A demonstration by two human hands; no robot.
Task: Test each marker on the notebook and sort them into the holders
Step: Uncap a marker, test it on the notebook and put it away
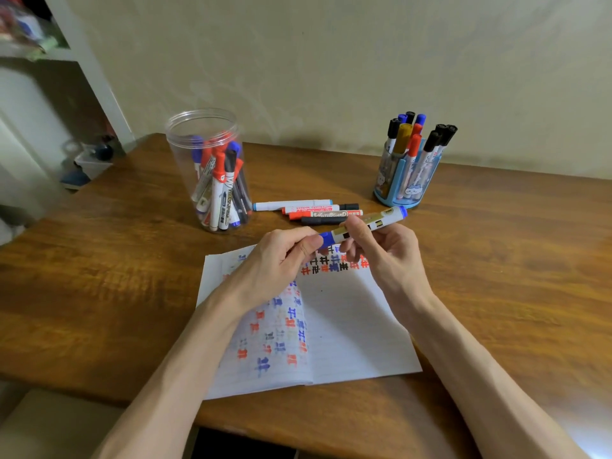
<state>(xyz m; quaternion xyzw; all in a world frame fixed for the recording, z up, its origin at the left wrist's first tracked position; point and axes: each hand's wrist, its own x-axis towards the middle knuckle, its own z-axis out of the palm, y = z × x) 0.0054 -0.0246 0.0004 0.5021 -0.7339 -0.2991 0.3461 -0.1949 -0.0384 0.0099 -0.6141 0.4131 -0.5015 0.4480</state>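
The left hand [284, 256] pinches the cap [328, 239] of a blue marker [381, 220] between thumb and curled fingers. The right hand [381, 250] grips the white barrel, so the marker is held nearly level in the air just above the far edge of the open notebook [347, 326]. The cap looks seated on the barrel, and whether it is about to come off for a test or has just been pressed back on cannot be told. The task looks well along. Both notebook pages carry many small test marks in red, blue and black. The clear plastic jar [208, 170] on the left of the wooden table [99, 276] holds a bundle of markers, and the blue desk holder [407, 167] on the right is crowded with upright ones. Which holder takes which kind is not evident. Four loose markers [311, 212] lie side by side on the table between the two holders, just beyond the hands. These, together with the one in hand, are probably what is left to test and sort.
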